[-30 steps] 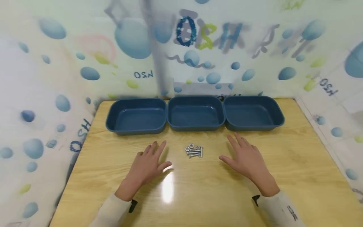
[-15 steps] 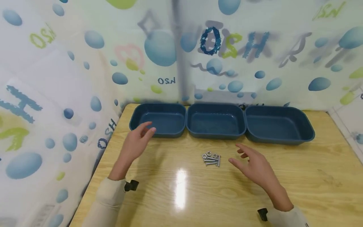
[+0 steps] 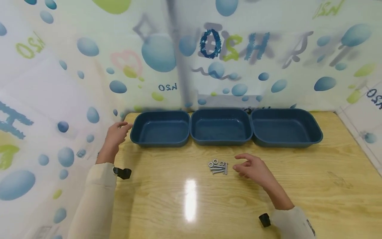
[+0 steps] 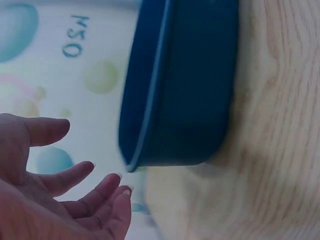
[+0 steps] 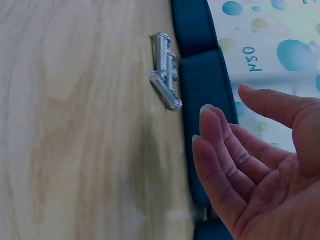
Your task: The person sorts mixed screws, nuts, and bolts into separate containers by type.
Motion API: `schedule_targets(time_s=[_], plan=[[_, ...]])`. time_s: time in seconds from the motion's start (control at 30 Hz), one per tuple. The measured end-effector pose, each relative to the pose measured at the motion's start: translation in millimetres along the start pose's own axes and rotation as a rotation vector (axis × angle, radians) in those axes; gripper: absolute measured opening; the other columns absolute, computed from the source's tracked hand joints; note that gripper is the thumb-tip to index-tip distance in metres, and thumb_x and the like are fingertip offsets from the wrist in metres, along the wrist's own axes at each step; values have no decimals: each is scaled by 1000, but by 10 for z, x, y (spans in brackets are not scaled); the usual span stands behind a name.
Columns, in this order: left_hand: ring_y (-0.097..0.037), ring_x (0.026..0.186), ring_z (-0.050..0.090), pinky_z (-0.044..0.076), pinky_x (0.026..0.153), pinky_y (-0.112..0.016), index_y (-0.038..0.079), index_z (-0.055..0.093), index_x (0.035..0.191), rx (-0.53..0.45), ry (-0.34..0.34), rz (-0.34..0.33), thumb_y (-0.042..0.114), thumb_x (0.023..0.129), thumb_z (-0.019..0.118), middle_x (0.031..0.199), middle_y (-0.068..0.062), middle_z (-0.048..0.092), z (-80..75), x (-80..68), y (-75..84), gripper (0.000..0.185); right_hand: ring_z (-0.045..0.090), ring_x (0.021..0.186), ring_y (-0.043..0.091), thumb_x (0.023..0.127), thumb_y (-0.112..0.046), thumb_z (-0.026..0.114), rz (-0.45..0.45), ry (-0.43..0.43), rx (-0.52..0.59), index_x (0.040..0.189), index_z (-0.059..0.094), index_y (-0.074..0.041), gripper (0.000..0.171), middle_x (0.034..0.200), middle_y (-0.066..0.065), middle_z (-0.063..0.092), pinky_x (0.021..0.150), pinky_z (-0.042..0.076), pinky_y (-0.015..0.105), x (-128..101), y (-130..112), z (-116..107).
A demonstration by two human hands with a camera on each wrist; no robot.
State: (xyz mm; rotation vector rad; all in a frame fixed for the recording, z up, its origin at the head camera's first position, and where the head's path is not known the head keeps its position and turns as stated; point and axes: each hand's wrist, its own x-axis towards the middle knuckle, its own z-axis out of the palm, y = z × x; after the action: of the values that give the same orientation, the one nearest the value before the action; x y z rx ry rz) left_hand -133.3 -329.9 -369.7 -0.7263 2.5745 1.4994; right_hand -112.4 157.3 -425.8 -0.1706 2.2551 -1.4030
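My left hand [image 3: 116, 135] hovers beside the left end of the left blue tray [image 3: 161, 144], its fingers loosely bent and holding nothing. In the left wrist view, the thumb and fingertips stand apart from the corner of that tray [image 4: 195, 100]. Right of a small pile of silver bolts [image 3: 218, 168] and nuts [image 3: 215, 161], my right hand [image 3: 253, 169] hangs over the table with fingers relaxed. The right wrist view shows that hand [image 5: 255, 160] with a gap between thumb and fingers, and the bolts [image 5: 162, 60] lying beyond the fingertips.
A middle blue tray [image 3: 221, 142] and a right blue tray [image 3: 286, 144] continue the row along the back of the wooden table [image 3: 238, 205]. A patterned wall covering [image 3: 191, 79] rises right behind the trays. Black wrist cameras sit at both cuffs.
My left hand has moved left and forward, past the left tray's front to its outer end. My right hand has come in closer to the bolts, fingers more bent. The head view has shifted.
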Motion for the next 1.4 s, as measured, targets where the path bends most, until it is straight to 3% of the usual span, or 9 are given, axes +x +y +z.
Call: schedule_targets(time_s=[0.17,0.37,0.6,0.83,1.13,1.4], plan=[[-24,106,49,44,97,-42,4,35,149,-74,-24,-102,42,101,45,132,-17,46,43,188,-87,62,61,64,19,88,-15,71,23,3,25,130,55,2,48,83,14,71,58,50,31,99,33,114],[-17,103,50,46,89,-32,6,40,147,-128,-18,-159,37,101,47,125,-7,48,76,337,-123,56,58,56,16,87,-11,71,51,27,19,127,57,2,45,67,8,66,53,48,29,196,78,243],[-16,98,48,47,82,-28,6,40,148,-90,-41,-158,24,104,44,132,-7,45,69,394,-195,48,58,51,13,83,-9,72,74,48,-46,125,59,0,45,64,5,65,49,48,26,259,126,349],[-14,101,53,45,84,-28,9,35,151,-155,-78,-161,21,105,41,143,-11,41,91,396,-273,48,57,47,13,82,-8,73,87,75,-120,123,63,-6,42,60,3,64,46,48,27,293,103,387],[-13,91,49,46,76,-25,8,41,148,-136,-3,-172,20,104,42,126,-4,47,142,443,-285,45,58,47,14,82,-8,74,94,53,-152,114,70,-8,32,62,3,66,47,50,27,340,77,379],[-10,89,51,46,75,-25,9,43,147,-137,28,-195,21,103,44,129,-4,47,169,457,-283,45,57,48,13,81,-5,75,144,52,-84,102,64,-2,25,62,4,65,46,50,27,349,87,369]])
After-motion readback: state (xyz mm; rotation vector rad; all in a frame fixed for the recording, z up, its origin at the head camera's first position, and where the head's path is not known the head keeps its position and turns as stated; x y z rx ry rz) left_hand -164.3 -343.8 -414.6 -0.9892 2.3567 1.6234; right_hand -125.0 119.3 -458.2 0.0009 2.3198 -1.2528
